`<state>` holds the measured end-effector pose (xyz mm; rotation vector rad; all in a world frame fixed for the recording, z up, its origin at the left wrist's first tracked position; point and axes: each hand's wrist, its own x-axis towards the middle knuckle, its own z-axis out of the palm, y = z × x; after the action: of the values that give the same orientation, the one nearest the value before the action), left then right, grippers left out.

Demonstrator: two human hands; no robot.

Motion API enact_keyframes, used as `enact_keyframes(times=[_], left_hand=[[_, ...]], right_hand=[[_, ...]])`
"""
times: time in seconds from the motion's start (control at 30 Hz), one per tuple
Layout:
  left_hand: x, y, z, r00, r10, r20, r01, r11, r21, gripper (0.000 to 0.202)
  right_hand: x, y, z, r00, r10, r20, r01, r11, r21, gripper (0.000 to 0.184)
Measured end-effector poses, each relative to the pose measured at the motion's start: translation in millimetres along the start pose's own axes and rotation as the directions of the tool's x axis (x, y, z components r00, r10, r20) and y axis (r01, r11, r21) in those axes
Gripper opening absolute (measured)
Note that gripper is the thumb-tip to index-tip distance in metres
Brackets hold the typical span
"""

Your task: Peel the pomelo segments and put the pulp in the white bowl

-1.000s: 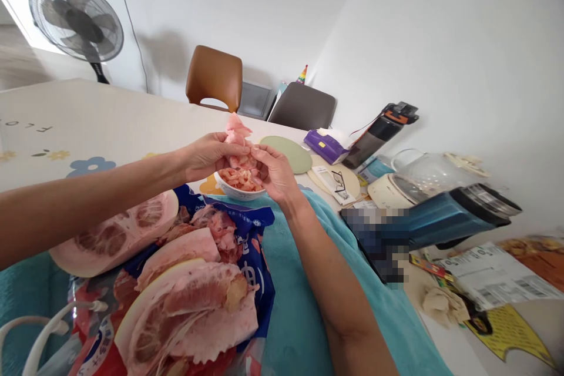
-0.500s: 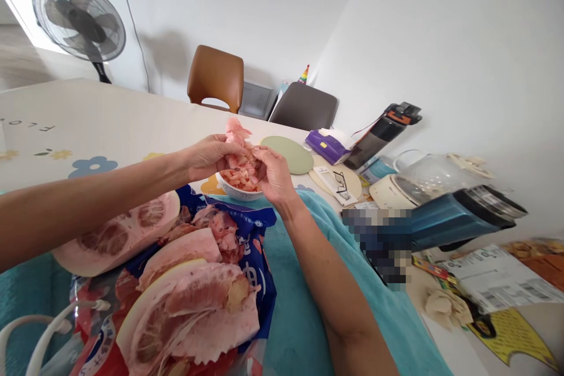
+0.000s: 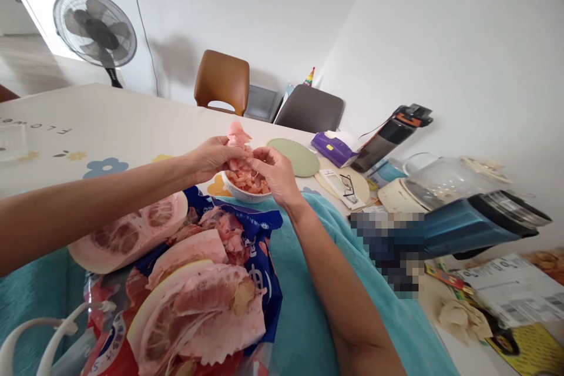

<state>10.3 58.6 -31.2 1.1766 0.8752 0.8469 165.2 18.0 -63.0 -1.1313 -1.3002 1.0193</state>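
My left hand [image 3: 217, 158] pinches a pale pink pomelo segment [image 3: 238, 134], its torn membrane sticking up above the thumb. The fingertips of my right hand [image 3: 277, 173] are closed on the same segment's lower edge, the contact partly hidden by the fingers. Just beneath both hands stands a white bowl [image 3: 245, 195] holding loose pomelo pulp [image 3: 249, 181]. Nearer to me, a thick opened pomelo wedge [image 3: 211, 311] lies on a blue and red plastic bag [image 3: 269, 282]. Beside it are a piece of rind [image 3: 189, 252], discarded membranes [image 3: 222, 226] and a large cut pomelo piece [image 3: 132, 229].
A teal cloth [image 3: 304, 282] lies under the bag. To the right are a green placemat [image 3: 294, 157], purple tissue pack [image 3: 333, 149], eyeglasses [image 3: 348, 188], a dark bottle [image 3: 388, 138] and a blue tumbler [image 3: 467, 223]. A fan [image 3: 97, 29] stands far left.
My right fingertips have drawn in towards my left thumb, and less flesh shows between the hands. More of the bowl's pulp is visible. The whole view has shifted slightly.
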Motion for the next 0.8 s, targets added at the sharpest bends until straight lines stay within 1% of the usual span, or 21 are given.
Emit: enact_keyframes(times=[0.07, 0.17, 0.23, 0.37, 0.47, 0.53, 0.6, 0.7, 0.73, 0.8], left_hand=[[-0.3, -0.5, 0.2, 1.000, 0.019, -0.017, -0.019, 0.999, 0.026, 0.012], [-0.2, 0.0, 2.1, 0.999, 0.009, -0.046, -0.006, 0.998, 0.055, 0.009], [0.4, 0.9, 3.6, 1.000, -0.012, -0.023, 0.014, 0.998, 0.059, 0.007], [2.0, 2.4, 4.2, 0.997, -0.026, 0.069, 0.023, 0.999, 0.045, 0.006], [2.1, 4.7, 2.6, 0.994, -0.021, 0.106, 0.018, 0.999, 0.036, 0.006], [1.7, 6.1, 1.7, 0.993, -0.022, 0.116, 0.019, 0.999, 0.030, 0.005], [1.7, 5.9, 1.4, 0.994, -0.034, 0.107, 0.032, 0.999, 0.019, 0.005], [4.7, 1.6, 1.9, 0.996, -0.063, 0.062, 0.061, 0.998, 0.020, 0.007], [6.7, -0.4, 1.9, 0.996, -0.070, 0.047, 0.068, 0.997, 0.030, 0.007], [11.4, -4.2, 1.6, 0.997, -0.075, 0.026, 0.074, 0.996, 0.053, 0.010]], right_hand=[[0.7, 0.4, -0.9, 1.000, 0.015, 0.014, -0.016, 1.000, 0.022, 0.023], [1.4, 0.1, -1.3, 0.999, 0.031, 0.019, -0.033, 0.997, 0.072, 0.023], [1.9, -0.4, -1.1, 1.000, 0.031, 0.006, -0.031, 0.995, 0.095, 0.020], [3.1, -1.6, -0.7, 0.998, 0.031, -0.063, -0.023, 0.991, 0.132, 0.007], [3.2, -4.0, -0.7, 0.994, 0.079, -0.082, -0.060, 0.974, 0.217, 0.006], [2.7, -5.9, -1.0, 0.990, 0.122, -0.064, -0.098, 0.951, 0.293, 0.009], [2.5, -6.5, -1.4, 0.985, 0.173, -0.024, -0.153, 0.923, 0.352, 0.009], [4.1, -2.8, -1.8, 0.970, 0.241, 0.037, -0.237, 0.893, 0.384, 0.008], [5.2, -0.6, -1.9, 0.967, 0.252, 0.027, -0.243, 0.890, 0.386, 0.008], [7.5, 3.7, -2.5, 0.966, 0.257, -0.036, -0.224, 0.895, 0.385, 0.006]])
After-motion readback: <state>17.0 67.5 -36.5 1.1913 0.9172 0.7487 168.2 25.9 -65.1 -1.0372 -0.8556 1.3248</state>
